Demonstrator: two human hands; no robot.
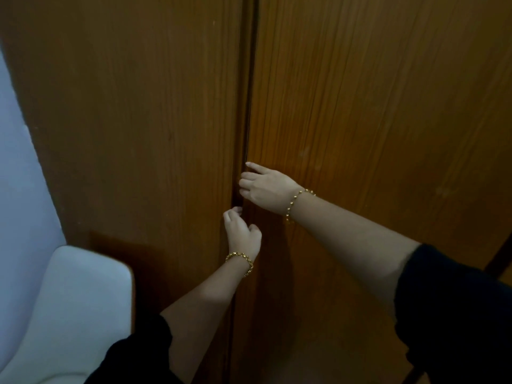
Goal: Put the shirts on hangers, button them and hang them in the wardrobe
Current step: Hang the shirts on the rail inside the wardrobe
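Observation:
Two brown wooden wardrobe doors fill the view, the left door [133, 120] and the right door [374, 106], meeting at a narrow dark gap in the middle. My right hand [266, 189] lies against the right door's inner edge, its fingers curling into the gap. Just below, my left hand [243, 234] reaches up to the same gap with loosely curled fingers whose tips touch the left door's edge. Both wrists wear gold chain bracelets. No shirt or hanger is in sight.
A white padded chair [69, 309] stands at the lower left, close to the left door. A pale wall [16, 176] runs along the left side. A dark upright strip shows at the far right edge.

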